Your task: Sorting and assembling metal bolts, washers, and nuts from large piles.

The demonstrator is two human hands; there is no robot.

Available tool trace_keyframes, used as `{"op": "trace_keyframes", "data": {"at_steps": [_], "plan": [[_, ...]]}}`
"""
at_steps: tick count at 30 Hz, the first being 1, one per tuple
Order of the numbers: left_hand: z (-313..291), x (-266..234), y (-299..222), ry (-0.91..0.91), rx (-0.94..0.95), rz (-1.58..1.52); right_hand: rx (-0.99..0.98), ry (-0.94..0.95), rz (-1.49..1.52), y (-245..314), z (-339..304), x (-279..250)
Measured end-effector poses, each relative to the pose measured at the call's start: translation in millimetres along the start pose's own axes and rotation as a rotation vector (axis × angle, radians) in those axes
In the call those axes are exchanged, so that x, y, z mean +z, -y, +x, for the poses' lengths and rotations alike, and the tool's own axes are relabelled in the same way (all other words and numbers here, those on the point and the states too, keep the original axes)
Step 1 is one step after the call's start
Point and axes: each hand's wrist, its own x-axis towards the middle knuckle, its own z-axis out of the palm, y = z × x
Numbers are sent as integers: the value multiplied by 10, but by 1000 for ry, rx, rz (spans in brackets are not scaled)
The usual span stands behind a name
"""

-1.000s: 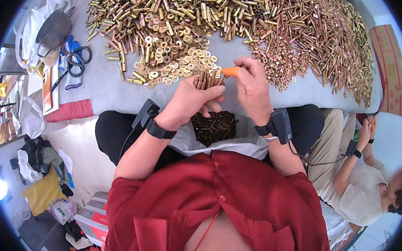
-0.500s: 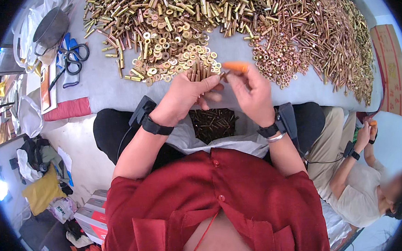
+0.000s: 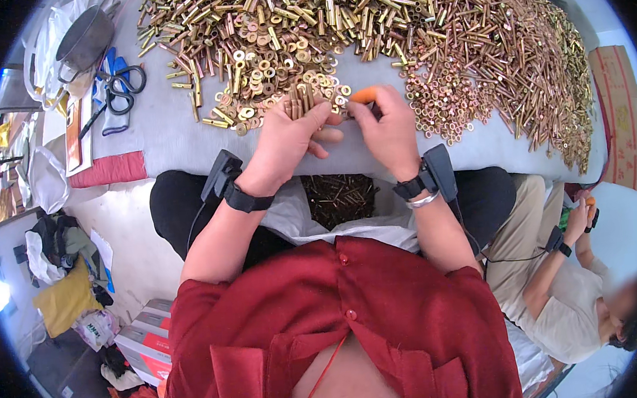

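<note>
Brass-coloured metal sleeves (image 3: 300, 101) are held upright as a bundle in the curled left hand (image 3: 290, 136), over the near part of the table (image 3: 165, 139), beside loose washers (image 3: 256, 76). They are judged stiff, individually light, hardly fragile, but smooth enough to slip; they are best gripped around their middles. At the right hand (image 3: 388, 127), with its orange finger cover (image 3: 365, 95), whether anything is pinched cannot be told.
</note>
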Motion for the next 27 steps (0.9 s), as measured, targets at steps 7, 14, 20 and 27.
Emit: {"op": "trace_keyframes", "data": {"at_steps": [7,14,20,27], "plan": [[-39,88,55,76,-9,70,207,-48,588,188,-135,-25],[19,63,124,188,-57,-106,-202,-150,97,207,-329,-46],[-9,149,119,67,48,48,-204,-353,-472,-14,-116,-464],[-12,146,121,28,56,109,-179,-95,-769,-268,106,-564]]}}
